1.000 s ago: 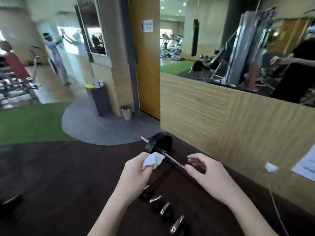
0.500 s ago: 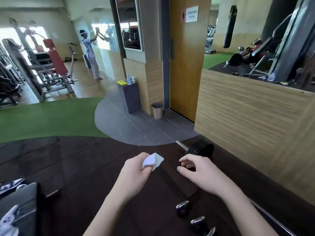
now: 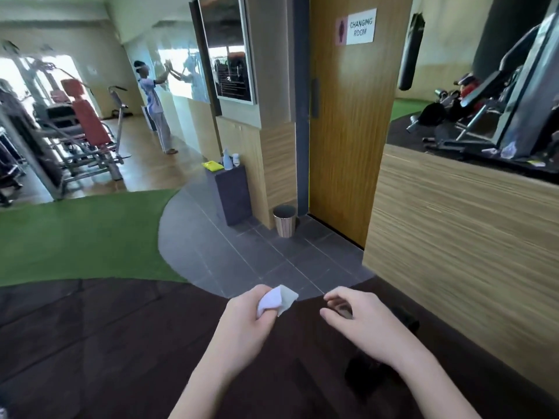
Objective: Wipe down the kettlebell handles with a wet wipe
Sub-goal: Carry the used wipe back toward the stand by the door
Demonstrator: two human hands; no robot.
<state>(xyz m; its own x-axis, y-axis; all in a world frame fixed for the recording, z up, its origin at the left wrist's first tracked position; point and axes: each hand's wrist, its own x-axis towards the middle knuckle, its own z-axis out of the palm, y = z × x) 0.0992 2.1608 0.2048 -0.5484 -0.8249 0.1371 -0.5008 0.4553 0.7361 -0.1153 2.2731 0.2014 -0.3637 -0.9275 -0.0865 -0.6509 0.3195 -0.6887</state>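
- Wood-grain panelling (image 3: 459, 237) covers the low wall on the right, and a wooden door (image 3: 348, 131) with a "CHANGING ROOM" sign (image 3: 360, 26) stands beside it; these are the biggest things in view.
- Dark rubber flooring (image 3: 90, 343) lies under both hands, and it meets grey tiles (image 3: 242, 255) and green turf (image 3: 75, 237) further away.
- A small bin (image 3: 284, 220) stands on the tiles near the door.
- No kettlebell handle shows clearly now — only dark, blurred shapes on the floor under the right arm, and I cannot tell what they are.
- The right hand (image 3: 360, 325) hovers above the floor with the fingers loosely curled and partly open; it holds nothing.
- The left hand (image 3: 248, 322) is closed around the wet wipe (image 3: 278, 299), pinched between thumb and fingers, with a folded corner sticking out.
- The wipe looks light, soft and damp, so a gentle pinch on the bunched part is enough; I judge that a kettlebell would be heavy and stiff, and best steadied by its body while the wipe wraps the handle.
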